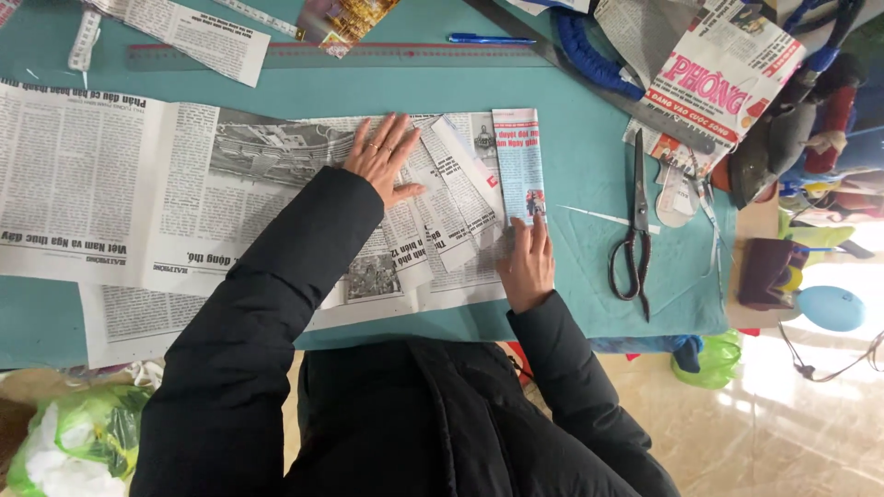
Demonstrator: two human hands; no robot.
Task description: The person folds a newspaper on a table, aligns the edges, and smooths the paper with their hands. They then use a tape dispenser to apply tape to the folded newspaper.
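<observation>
Black jacket sleeves nearest the lens. Left hand flat, fingers spread, pressing the newspaper sheet at mid-table. Right hand flat on the folded strips; nothing gripped. Several strips creased; most of the sheet unfolded. Scissors idle toward the right edge.

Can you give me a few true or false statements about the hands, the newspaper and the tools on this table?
1. The left hand lies flat, fingers spread, on the newspaper. True.
2. The right hand holds the scissors. False: the scissors lie apart on the teal table, and the hand presses on a folded paper strip.
3. A blue pen lies near the table's far edge. True.
4. The scissors have red handles. False: they are dark.
</observation>
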